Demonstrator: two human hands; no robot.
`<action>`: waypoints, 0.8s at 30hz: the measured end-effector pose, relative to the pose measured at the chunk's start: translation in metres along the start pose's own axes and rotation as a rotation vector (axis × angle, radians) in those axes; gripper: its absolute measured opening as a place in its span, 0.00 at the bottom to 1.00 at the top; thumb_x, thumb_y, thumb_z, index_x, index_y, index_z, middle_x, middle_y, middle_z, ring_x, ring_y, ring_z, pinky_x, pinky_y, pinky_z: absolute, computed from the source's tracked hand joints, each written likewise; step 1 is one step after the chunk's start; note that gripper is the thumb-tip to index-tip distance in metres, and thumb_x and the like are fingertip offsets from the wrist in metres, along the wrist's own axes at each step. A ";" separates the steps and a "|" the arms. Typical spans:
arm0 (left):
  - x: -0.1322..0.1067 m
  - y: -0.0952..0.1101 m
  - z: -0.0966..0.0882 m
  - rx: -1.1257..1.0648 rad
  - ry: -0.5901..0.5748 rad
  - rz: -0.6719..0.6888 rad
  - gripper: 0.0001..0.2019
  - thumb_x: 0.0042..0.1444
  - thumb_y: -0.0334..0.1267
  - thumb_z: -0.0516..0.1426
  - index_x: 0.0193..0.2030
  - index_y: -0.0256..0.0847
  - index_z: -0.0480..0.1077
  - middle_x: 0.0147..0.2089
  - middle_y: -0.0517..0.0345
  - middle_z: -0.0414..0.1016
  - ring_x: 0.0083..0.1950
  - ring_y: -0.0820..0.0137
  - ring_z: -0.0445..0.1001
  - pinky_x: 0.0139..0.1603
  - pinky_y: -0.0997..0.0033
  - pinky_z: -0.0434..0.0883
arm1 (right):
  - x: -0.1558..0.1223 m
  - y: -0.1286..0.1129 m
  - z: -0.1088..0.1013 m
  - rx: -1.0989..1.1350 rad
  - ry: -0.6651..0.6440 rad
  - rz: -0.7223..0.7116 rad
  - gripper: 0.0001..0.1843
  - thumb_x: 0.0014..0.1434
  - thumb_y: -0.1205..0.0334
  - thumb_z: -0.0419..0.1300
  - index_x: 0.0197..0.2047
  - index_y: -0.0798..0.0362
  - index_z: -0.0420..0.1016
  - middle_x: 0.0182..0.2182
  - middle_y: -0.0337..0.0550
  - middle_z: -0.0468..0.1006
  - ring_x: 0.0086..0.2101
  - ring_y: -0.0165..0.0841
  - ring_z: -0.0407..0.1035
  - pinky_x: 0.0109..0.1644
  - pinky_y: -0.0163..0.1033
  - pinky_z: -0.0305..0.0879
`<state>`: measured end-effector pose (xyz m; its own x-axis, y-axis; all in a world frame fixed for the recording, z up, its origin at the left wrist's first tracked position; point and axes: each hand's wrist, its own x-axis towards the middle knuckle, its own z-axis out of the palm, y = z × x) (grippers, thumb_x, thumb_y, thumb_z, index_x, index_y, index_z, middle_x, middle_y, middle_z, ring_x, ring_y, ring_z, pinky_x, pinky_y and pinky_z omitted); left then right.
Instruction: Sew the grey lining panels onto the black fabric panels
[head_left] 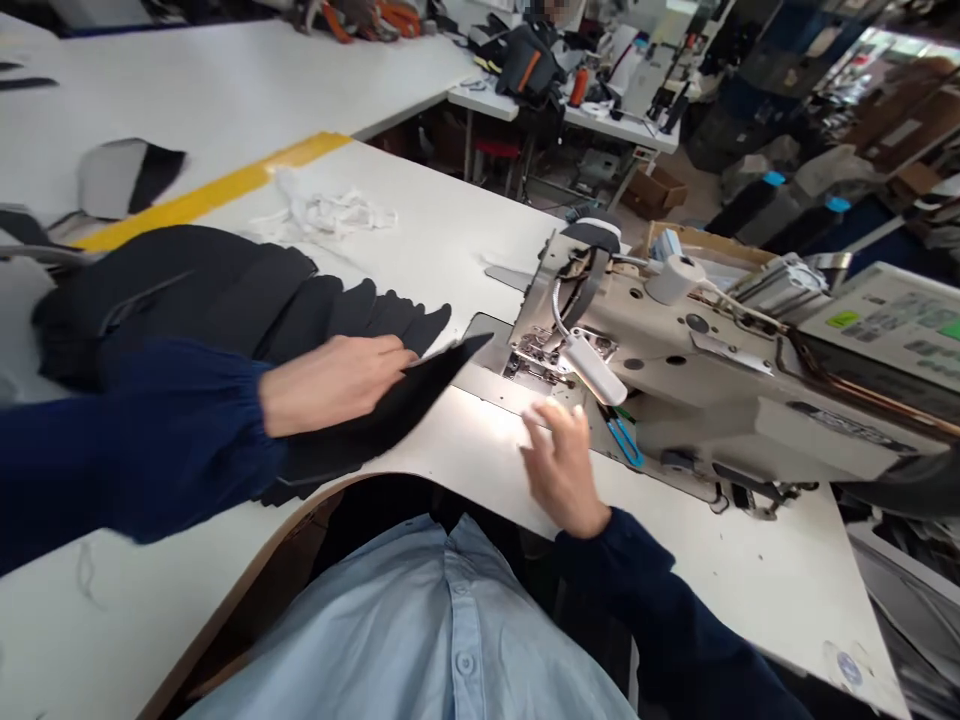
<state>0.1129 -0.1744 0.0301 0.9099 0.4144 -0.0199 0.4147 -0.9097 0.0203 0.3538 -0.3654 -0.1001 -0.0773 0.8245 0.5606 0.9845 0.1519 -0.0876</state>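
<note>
My left hand is closed on the edge of a black fabric piece, whose pointed end reaches toward the sewing machine. Behind and under that hand spreads a row of overlapping black fabric pieces. My right hand hovers in front of the machine's needle area with fingers apart and nothing in them. A small white lamp lights the machine bed. Just right of my right hand, blue-handled thread snips rest against the machine base.
A heap of white thread or scraps lies behind the black pieces. Yellow tape crosses the white table. A grey-and-black piece sits beyond it. Right of the machine stands a control box. A person is at a farther table.
</note>
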 end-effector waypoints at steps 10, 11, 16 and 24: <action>0.061 0.003 0.042 -0.267 -0.156 -0.298 0.09 0.60 0.36 0.55 0.41 0.41 0.77 0.37 0.59 0.80 0.39 0.72 0.77 0.37 0.79 0.68 | 0.044 -0.044 0.085 0.152 -0.094 -0.387 0.14 0.61 0.74 0.48 0.36 0.51 0.73 0.37 0.49 0.73 0.44 0.41 0.69 0.57 0.55 0.68; 0.060 -0.011 0.042 -0.262 -0.137 -0.330 0.10 0.60 0.37 0.55 0.44 0.43 0.77 0.40 0.60 0.80 0.41 0.72 0.77 0.40 0.80 0.68 | 0.043 -0.039 0.087 0.174 -0.088 -0.370 0.16 0.60 0.75 0.47 0.36 0.51 0.73 0.39 0.49 0.73 0.45 0.40 0.69 0.54 0.52 0.72; 0.009 -0.113 0.024 -0.119 0.037 -0.662 0.17 0.62 0.40 0.50 0.55 0.41 0.70 0.58 0.49 0.70 0.59 0.59 0.68 0.53 0.65 0.68 | 0.026 -0.026 0.088 0.200 -0.052 -0.343 0.21 0.57 0.78 0.44 0.40 0.50 0.72 0.49 0.52 0.72 0.52 0.41 0.69 0.53 0.49 0.75; -0.043 -0.194 0.036 0.024 0.093 -0.972 0.26 0.51 0.55 0.59 0.46 0.32 0.71 0.54 0.36 0.68 0.57 0.48 0.64 0.57 0.51 0.63 | 0.016 -0.021 0.096 0.197 -0.072 -0.434 0.25 0.54 0.82 0.45 0.48 0.55 0.74 0.55 0.57 0.73 0.55 0.47 0.69 0.53 0.57 0.74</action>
<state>-0.0069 -0.0162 -0.0086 0.1687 0.9837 0.0622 0.9853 -0.1700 0.0162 0.3172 -0.3032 -0.1681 -0.4922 0.6967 0.5219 0.8107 0.5852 -0.0166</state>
